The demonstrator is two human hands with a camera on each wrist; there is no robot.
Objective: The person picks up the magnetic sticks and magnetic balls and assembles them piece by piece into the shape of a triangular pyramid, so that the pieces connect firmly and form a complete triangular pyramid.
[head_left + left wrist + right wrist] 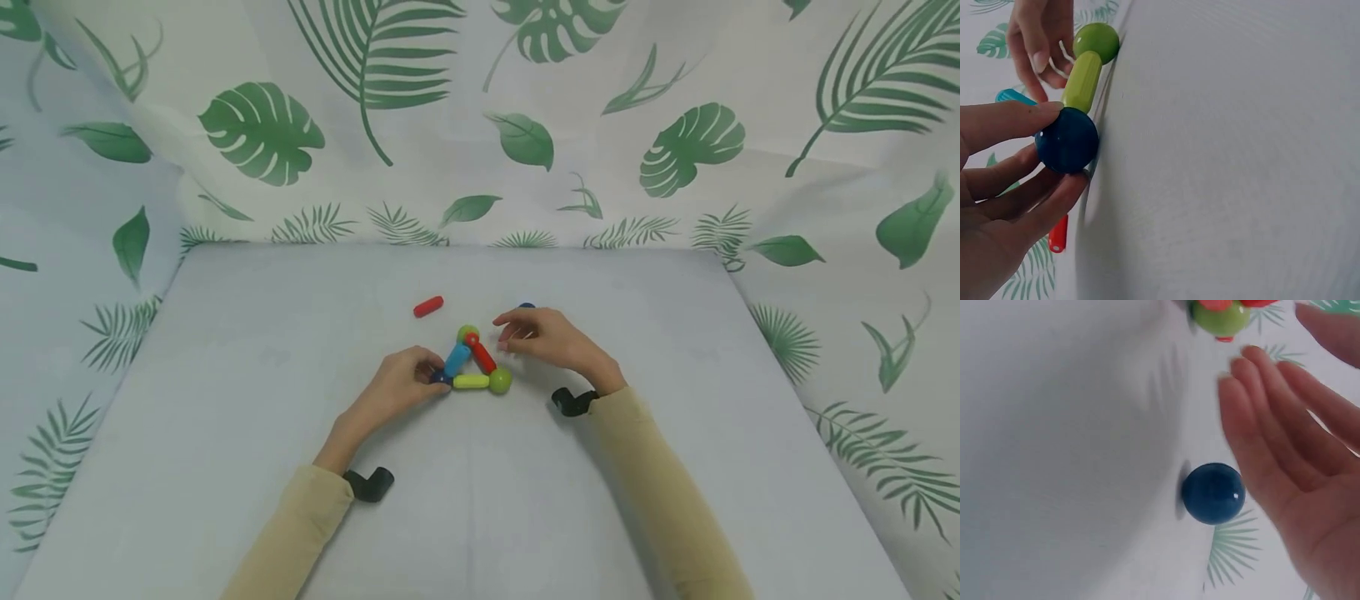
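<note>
On the table lies a triangle of balls and sticks. Its corners are a dark blue ball (1067,141) and two green balls, one at the right (500,381) and one at the far corner (468,332). A light blue stick (457,360), a red stick (484,358) and a yellow-green stick (472,382) form the sides. My left hand (405,377) pinches the dark blue ball between thumb and fingers. My right hand (551,337) hovers right of the triangle, fingers loosely bent and holding nothing. A second blue ball (1214,494) lies beside it, mostly hidden by that hand in the head view.
A loose red stick (428,307) lies behind the triangle, to the left. Leaf-patterned cloth (450,167) hangs at the back and both sides of the white table (225,375). Black wrist devices (371,485) sit at both cuffs.
</note>
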